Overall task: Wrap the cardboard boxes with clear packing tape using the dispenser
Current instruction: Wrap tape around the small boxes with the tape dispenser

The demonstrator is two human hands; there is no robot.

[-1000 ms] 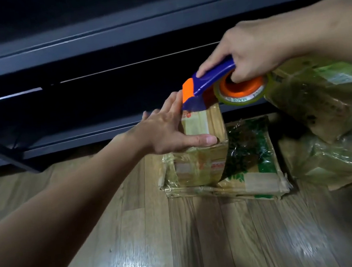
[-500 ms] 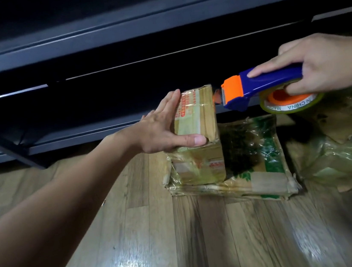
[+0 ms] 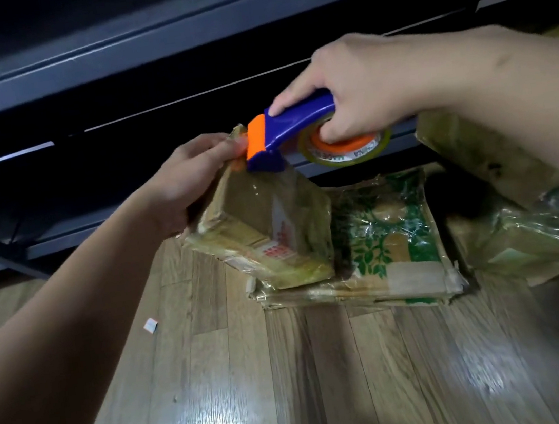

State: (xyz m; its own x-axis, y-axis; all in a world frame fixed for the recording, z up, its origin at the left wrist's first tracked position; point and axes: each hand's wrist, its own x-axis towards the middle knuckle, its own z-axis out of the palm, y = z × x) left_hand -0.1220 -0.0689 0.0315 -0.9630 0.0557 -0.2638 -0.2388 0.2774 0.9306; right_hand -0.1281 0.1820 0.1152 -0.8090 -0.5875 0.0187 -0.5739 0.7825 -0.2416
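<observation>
A small cardboard box point(image 3: 266, 227), covered in shiny clear tape, stands tilted on one edge on top of a flat box with a green leaf print point(image 3: 392, 243). My left hand point(image 3: 188, 177) grips the small box's upper left corner. My right hand point(image 3: 358, 94) holds the blue and orange tape dispenser point(image 3: 292, 128) by its handle. The dispenser's orange head presses against the top of the small box. A roll of clear tape point(image 3: 348, 147) sits on the dispenser below my right hand.
More tape-wrapped packages point(image 3: 521, 226) lie at the right on the wooden floor point(image 3: 291, 370). A dark low shelf unit point(image 3: 113, 91) runs across the back. A small white scrap point(image 3: 151, 325) lies on the floor at the left.
The small box has tipped over to lean at an angle, and my left hand moved to its top corner. My right hand brought the dispenser left onto the box's top.
</observation>
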